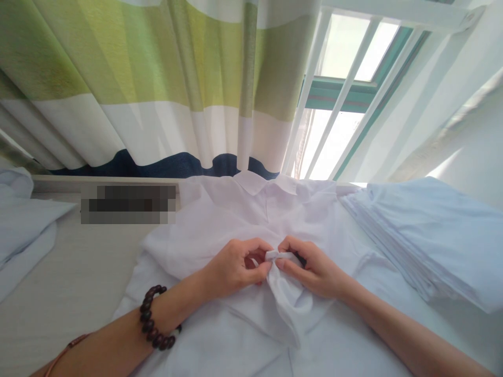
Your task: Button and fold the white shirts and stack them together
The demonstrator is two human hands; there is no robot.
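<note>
A white collared shirt [220, 209] lies spread on the table, its collar at the far edge. Over its middle, my left hand [245, 262] pinches the end of a narrow white fabric band between thumb and fingertips; it looks like the shirt's cuff [281, 255]. My right hand [310, 264] grips the same band from the right, thumb on the near side. Loose sleeve cloth hangs in folds below the band. Whether a button sits between the fingertips is hidden. A dark beaded bracelet [147, 317] circles my left wrist.
Folded white garments are stacked [428, 230] at the right. More white cloth [23, 225] lies at the left edge. A blurred dark object [128, 204] rests near the table's [94, 262] back edge. Behind hang green and white curtains [157, 78], beside a barred window [341, 94].
</note>
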